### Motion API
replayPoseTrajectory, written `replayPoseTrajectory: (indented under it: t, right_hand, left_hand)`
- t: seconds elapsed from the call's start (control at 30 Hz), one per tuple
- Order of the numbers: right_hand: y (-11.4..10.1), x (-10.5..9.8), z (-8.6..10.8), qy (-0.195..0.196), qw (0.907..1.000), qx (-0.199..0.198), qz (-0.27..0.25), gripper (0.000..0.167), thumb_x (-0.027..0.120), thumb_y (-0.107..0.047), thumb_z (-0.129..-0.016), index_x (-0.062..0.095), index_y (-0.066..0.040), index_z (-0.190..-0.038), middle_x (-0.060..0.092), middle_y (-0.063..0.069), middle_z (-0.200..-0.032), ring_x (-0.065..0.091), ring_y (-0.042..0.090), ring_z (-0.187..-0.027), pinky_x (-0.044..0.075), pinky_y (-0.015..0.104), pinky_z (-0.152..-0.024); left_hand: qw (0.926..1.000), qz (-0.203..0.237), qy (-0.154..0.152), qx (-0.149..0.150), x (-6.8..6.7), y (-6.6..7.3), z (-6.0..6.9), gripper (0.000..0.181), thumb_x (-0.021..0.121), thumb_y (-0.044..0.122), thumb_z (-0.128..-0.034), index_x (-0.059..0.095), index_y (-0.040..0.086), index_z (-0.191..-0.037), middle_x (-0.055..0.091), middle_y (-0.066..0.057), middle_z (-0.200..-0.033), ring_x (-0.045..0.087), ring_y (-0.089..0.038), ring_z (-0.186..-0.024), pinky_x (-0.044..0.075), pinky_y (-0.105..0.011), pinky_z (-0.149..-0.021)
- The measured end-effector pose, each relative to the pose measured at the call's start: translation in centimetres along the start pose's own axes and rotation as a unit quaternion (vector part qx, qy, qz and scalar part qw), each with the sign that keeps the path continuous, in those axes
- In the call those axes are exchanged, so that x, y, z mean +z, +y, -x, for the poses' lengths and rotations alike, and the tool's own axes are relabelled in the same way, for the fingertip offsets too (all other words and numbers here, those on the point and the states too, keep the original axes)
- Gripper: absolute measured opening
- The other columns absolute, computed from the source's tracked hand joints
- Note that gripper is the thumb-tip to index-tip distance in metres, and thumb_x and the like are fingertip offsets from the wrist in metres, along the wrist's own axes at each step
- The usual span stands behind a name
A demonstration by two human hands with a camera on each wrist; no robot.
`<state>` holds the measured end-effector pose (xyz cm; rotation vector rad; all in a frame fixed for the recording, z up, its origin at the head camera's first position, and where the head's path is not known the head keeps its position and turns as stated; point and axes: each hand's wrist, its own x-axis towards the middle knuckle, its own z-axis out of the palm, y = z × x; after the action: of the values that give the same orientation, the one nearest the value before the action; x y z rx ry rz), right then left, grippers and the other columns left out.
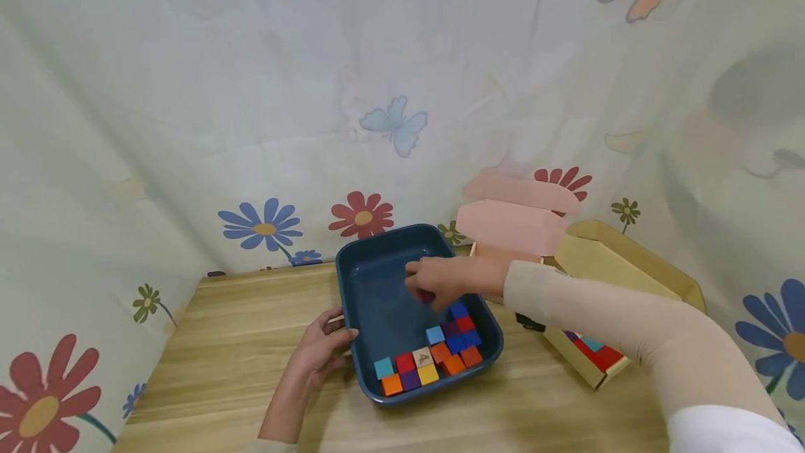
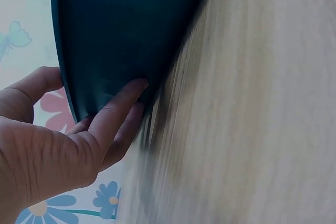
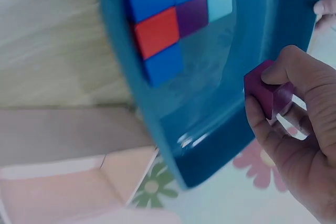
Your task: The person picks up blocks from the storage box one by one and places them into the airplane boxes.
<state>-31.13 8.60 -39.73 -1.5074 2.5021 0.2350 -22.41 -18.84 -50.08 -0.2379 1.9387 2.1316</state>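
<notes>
A purple cube [image 3: 262, 88] is pinched between the thumb and fingers of my right hand [image 1: 443, 279], held over the middle of a dark blue rectangular tray [image 1: 380, 299]. My left hand [image 1: 321, 349] grips the tray's left side, thumb at the rim and fingers against the outer wall [image 2: 113, 51]. Coloured cubes sit in rows along the near edge and right corner of the tray, among them a yellow cube [image 1: 428, 374], a teal cube [image 1: 383, 368] and a wooden cube marked 4 [image 1: 423, 358].
A yellow cardboard box [image 1: 591, 372] stands open on the right, partly behind my right arm, with coloured blocks inside. Behind the arm is an open pink box [image 1: 509, 226]. A small black object [image 1: 530, 322] lies between tray and yellow box. A flower-printed curtain [image 1: 302, 159] backs the wooden table [image 1: 251, 327].
</notes>
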Motion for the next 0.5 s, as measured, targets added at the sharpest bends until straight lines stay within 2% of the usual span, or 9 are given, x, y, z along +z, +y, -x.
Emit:
replayPoseTrajectory:
  t: [0.2,0.5]
  right_hand:
    - [1.4,-0.6,2.3,0.021,0.9996,0.013,-0.009,0.026,0.086,-0.019,-0.08,0.064,-0.014,-0.094,0.051,0.001,-0.098,0.053,0.016,-0.084,0.048,0.023,-0.071]
    - [3.1,-1.1,5.4,0.051,0.9965,0.028,-0.06,0.021,0.072,-0.007,-0.083,0.054,-0.007,-0.096,0.046,0.005,-0.092,0.045,0.017,-0.076,0.043,0.028,-0.07]
  left_hand:
    - [1.0,-0.002,-0.004,-0.003,-0.2,0.0,0.1,0.07,0.066,-0.001,-0.0927,0.031,0.001,-0.154,0.04,-0.029,-0.148,0.06,-0.039,-0.116,0.057,-0.051,-0.083]
    - [0.9999,-0.004,-0.011,0.001,-0.4,0.1,0.0,0.072,0.068,0.001,-0.0923,0.031,0.002,-0.154,0.04,-0.029,-0.15,0.061,-0.035,-0.114,0.058,-0.047,-0.08]
